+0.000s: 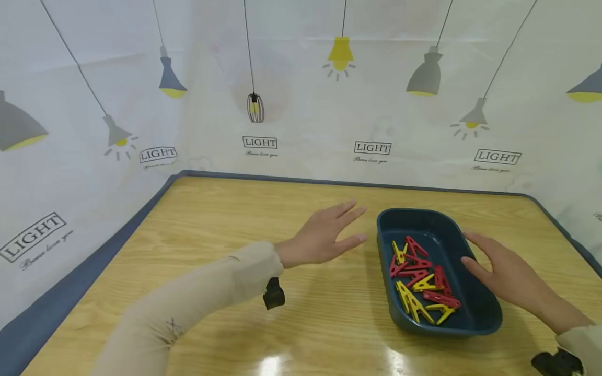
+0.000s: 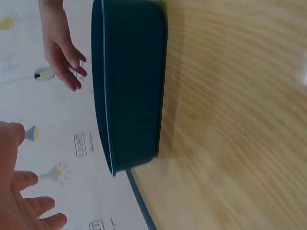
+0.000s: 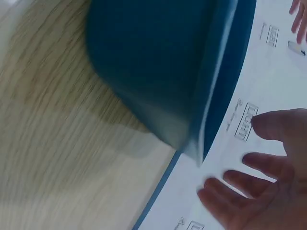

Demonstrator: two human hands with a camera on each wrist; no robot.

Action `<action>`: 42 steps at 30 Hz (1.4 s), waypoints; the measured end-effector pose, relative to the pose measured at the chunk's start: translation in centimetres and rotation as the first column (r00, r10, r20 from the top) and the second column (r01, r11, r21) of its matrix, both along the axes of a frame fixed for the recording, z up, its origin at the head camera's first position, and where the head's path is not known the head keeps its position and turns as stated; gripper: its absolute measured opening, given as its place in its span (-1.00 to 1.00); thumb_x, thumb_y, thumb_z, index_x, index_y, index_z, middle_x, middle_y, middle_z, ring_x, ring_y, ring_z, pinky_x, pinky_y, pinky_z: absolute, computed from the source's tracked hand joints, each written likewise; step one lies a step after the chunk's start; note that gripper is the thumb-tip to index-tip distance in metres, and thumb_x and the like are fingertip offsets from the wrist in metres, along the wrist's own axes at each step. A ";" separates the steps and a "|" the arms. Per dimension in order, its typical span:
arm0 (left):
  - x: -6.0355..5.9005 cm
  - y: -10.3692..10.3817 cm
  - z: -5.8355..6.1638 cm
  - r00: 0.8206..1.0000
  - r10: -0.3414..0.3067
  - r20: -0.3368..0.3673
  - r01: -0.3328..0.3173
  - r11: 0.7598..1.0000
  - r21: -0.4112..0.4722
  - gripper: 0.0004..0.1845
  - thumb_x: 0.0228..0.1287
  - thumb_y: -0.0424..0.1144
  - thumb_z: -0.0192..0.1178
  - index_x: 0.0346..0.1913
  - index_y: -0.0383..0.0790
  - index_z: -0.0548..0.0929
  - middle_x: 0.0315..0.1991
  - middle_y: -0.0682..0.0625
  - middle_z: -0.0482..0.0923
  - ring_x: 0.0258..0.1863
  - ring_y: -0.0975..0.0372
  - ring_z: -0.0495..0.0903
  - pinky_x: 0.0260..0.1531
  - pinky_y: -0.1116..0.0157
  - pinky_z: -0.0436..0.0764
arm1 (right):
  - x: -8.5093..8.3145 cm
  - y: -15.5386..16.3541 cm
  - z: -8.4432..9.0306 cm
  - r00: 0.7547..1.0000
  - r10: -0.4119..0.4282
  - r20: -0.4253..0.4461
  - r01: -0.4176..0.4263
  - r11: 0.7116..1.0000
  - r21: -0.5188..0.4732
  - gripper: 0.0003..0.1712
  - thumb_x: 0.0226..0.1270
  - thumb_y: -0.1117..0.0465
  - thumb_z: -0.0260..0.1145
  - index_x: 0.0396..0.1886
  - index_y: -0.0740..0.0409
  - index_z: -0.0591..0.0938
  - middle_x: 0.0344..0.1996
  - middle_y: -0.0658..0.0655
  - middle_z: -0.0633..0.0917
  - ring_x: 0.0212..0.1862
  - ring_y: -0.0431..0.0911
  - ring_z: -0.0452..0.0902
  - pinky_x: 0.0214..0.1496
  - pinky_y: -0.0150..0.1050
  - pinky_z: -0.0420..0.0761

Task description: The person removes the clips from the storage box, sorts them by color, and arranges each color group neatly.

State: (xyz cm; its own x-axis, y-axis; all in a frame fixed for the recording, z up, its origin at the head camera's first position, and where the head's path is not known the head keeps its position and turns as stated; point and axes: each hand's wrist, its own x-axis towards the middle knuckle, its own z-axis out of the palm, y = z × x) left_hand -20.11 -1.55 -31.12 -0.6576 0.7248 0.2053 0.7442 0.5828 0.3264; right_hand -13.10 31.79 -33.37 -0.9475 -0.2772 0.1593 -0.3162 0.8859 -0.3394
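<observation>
A dark blue plastic basin [image 1: 479, 308] stands on the wooden table, to the right of the middle in the head view. Red clothespins [image 1: 442, 299] and yellow clothespins [image 1: 408, 298], several of each, lie jumbled on its floor toward the left and near side. My left hand [image 1: 322, 235] hovers left of the basin with fingers spread, holding nothing. Beside the basin's right rim is my right hand [image 1: 510, 271], its fingers loosely extended and its thumb at the rim in the head view. In the right wrist view that hand's fingers [image 3: 259, 165] hold nothing, and a gap shows between them and the rim.
Around the light wooden tabletop [image 1: 211, 219] runs a dark blue edge [image 1: 291, 181]. A white sheet [image 1: 301, 94] printed with lamps hangs behind the table and along both sides. Small black devices [image 1: 274, 293] are worn at both wrists.
</observation>
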 end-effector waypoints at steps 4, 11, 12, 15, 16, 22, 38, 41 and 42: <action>0.6 0.9 0.4 0.997 -0.069 0.043 0.069 0.998 0.012 -0.40 0.32 0.03 -0.12 0.35 -0.09 0.08 0.34 -0.05 0.02 0.29 0.16 0.06 0.20 0.17 0.10 | 0.1 0.8 -0.5 0.997 -0.012 0.074 0.013 1.000 -0.019 -0.48 0.28 0.25 0.12 0.08 0.60 0.29 -0.04 0.60 0.36 -0.19 0.32 0.47 -0.33 0.02 0.52; 0.7 2.8 1.1 0.971 -0.181 0.156 0.167 0.981 0.097 -0.43 0.33 0.00 -0.10 0.35 -0.05 0.10 0.33 0.00 0.06 0.29 0.23 0.04 0.22 0.25 0.08 | 0.0 1.8 -1.4 0.996 -0.032 0.086 0.036 0.998 -0.044 -0.60 0.22 0.36 0.15 -0.01 0.58 0.39 -0.26 0.47 0.55 -0.41 0.08 0.57 -0.54 -0.30 0.53; 0.7 3.0 1.2 0.966 -0.190 0.174 0.174 0.979 0.107 -0.43 0.33 0.00 -0.10 0.34 -0.04 0.11 0.32 0.01 0.07 0.28 0.25 0.05 0.21 0.26 0.09 | 0.0 1.9 -1.5 0.994 -0.032 0.103 0.039 0.998 -0.059 -0.60 0.23 0.36 0.15 -0.01 0.58 0.39 -0.29 0.43 0.57 -0.42 0.04 0.57 -0.55 -0.33 0.52; 0.6 3.9 1.5 0.954 -0.221 0.201 0.200 0.972 0.120 -0.46 0.33 0.00 -0.11 0.33 -0.04 0.14 0.28 0.03 0.16 0.26 0.28 0.10 0.19 0.32 0.12 | 0.0 2.3 -1.7 0.988 -0.035 0.152 0.053 0.992 -0.116 -0.58 0.24 0.35 0.14 0.03 0.54 0.37 -0.39 0.29 0.61 -0.48 -0.13 0.56 -0.56 -0.36 0.52; 0.5 4.2 1.7 0.950 -0.233 0.206 0.211 0.970 0.125 -0.47 0.34 -0.01 -0.11 0.32 -0.05 0.16 0.26 0.03 0.19 0.24 0.29 0.13 0.18 0.34 0.14 | 0.0 2.3 -1.7 0.984 -0.033 0.173 0.058 0.988 -0.145 -0.57 0.25 0.34 0.13 0.05 0.54 0.35 -0.40 0.26 0.62 -0.49 -0.19 0.55 -0.56 -0.36 0.53; 0.3 5.9 2.2 0.914 -0.274 0.300 0.239 0.960 0.148 -0.53 0.32 -0.05 -0.07 0.26 -0.07 0.29 0.13 0.07 0.36 0.08 0.40 0.32 0.02 0.49 0.27 | -0.1 2.8 -1.8 0.958 -0.039 0.284 0.118 0.956 -0.268 -0.55 0.29 0.26 0.11 0.03 0.56 0.35 -0.45 0.17 0.61 -0.52 -0.26 0.51 -0.48 -0.27 0.57; -1.0 11.9 -0.7 0.874 -0.182 0.450 0.187 0.982 0.035 -0.60 0.28 -0.05 0.00 0.16 -0.01 0.41 -0.16 0.18 0.53 -0.28 0.50 0.45 -0.30 0.58 0.38 | -0.5 3.7 -1.7 0.876 -0.058 0.479 0.227 0.925 -0.304 -0.44 0.35 0.12 0.04 0.03 0.60 0.29 -0.40 0.12 0.57 -0.44 -0.15 0.52 -0.39 -0.25 0.58; -1.4 13.0 -0.6 0.855 -0.144 0.499 0.179 0.983 -0.024 -0.59 0.27 -0.03 0.01 0.17 0.02 0.40 -0.11 0.15 0.52 -0.26 0.48 0.46 -0.32 0.55 0.39 | -0.6 3.7 -1.7 0.867 -0.059 0.495 0.238 0.921 -0.307 -0.42 0.35 0.10 0.03 0.03 0.61 0.28 -0.38 0.12 0.58 -0.43 -0.14 0.52 -0.38 -0.24 0.58; -1.5 13.4 -0.6 0.848 -0.130 0.514 0.175 0.984 -0.039 -0.58 0.26 -0.02 0.01 0.17 0.03 0.40 -0.09 0.15 0.51 -0.26 0.47 0.47 -0.33 0.54 0.40 | -0.7 3.8 -1.7 0.865 -0.057 0.498 0.239 0.920 -0.310 -0.42 0.35 0.10 0.03 0.04 0.61 0.27 -0.38 0.13 0.58 -0.43 -0.14 0.52 -0.38 -0.24 0.58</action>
State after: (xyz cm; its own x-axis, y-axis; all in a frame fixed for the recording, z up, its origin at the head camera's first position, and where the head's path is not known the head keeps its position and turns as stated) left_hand -21.59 11.86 -31.74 -0.5337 0.8239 -0.1906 0.5690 0.5166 0.6399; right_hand -13.76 35.58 -35.09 -0.9565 -0.1392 -0.2565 0.0876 0.7015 -0.7073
